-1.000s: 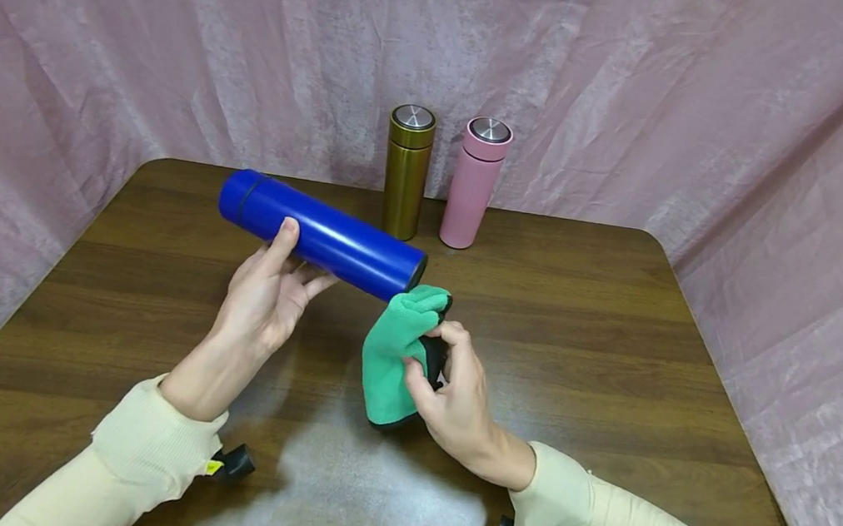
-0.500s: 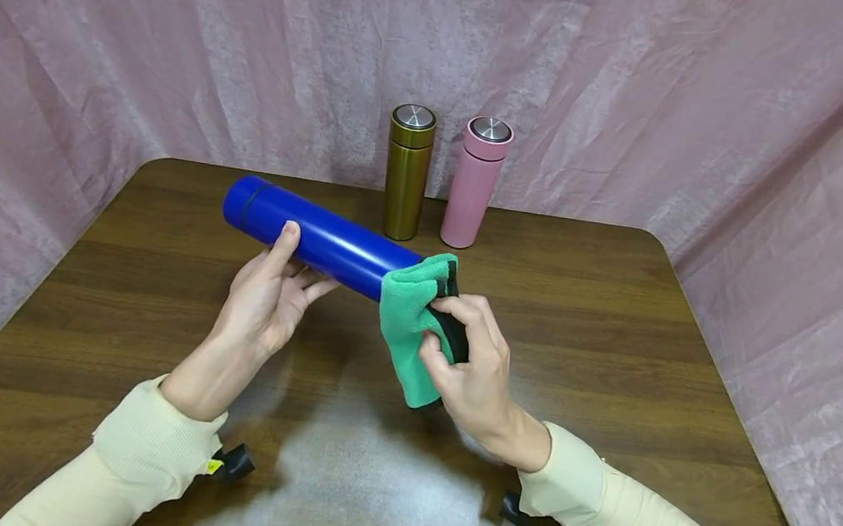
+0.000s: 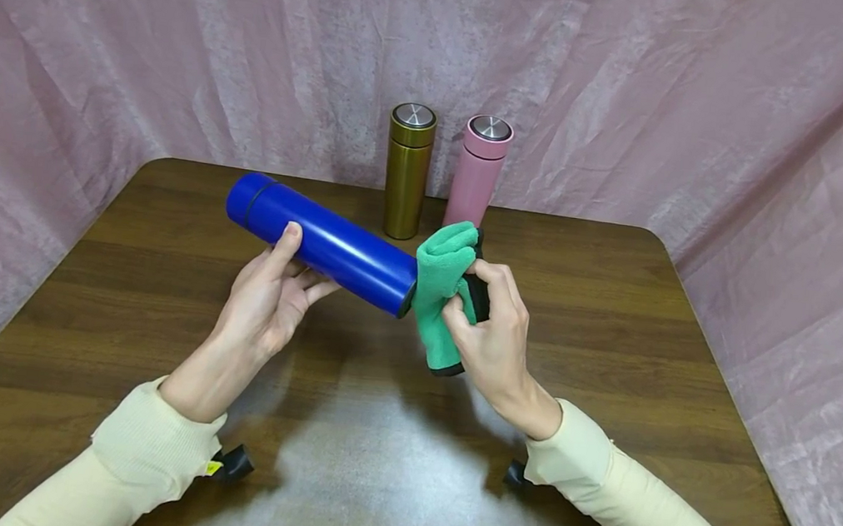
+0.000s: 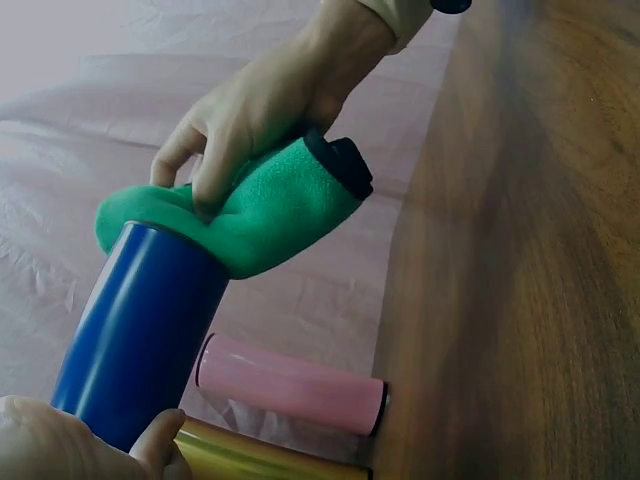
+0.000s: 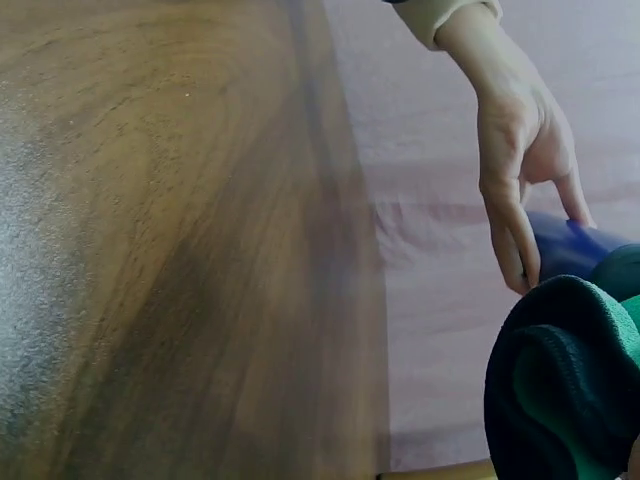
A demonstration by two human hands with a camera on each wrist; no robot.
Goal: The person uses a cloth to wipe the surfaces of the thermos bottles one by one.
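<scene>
My left hand [image 3: 265, 299] grips a blue thermos bottle [image 3: 332, 248] around its middle, thumb on top and fingers beneath. The bottle is tilted above the table, its capped end up at the left and its dark-rimmed base down at the right. With thumb and fingers, my right hand [image 3: 494, 336] pinches a folded green cloth [image 3: 440, 290] with black edging. In the left wrist view the cloth [image 4: 265, 215] lies against the bottle's base. The right wrist view shows the cloth's rolled folds [image 5: 560, 370] up close, covering part of the bottle.
A gold thermos bottle [image 3: 406, 182] and a pink thermos bottle [image 3: 476, 180] stand upright at the back of the brown wooden table [image 3: 613, 313]. The cloth overlaps the pink one's lower part in the head view. Pink curtains [image 3: 296, 60] hang behind and at the sides.
My right hand has moved the green cloth up and to the right, across the bottle's base end. The left hand and the blue bottle have barely shifted.
</scene>
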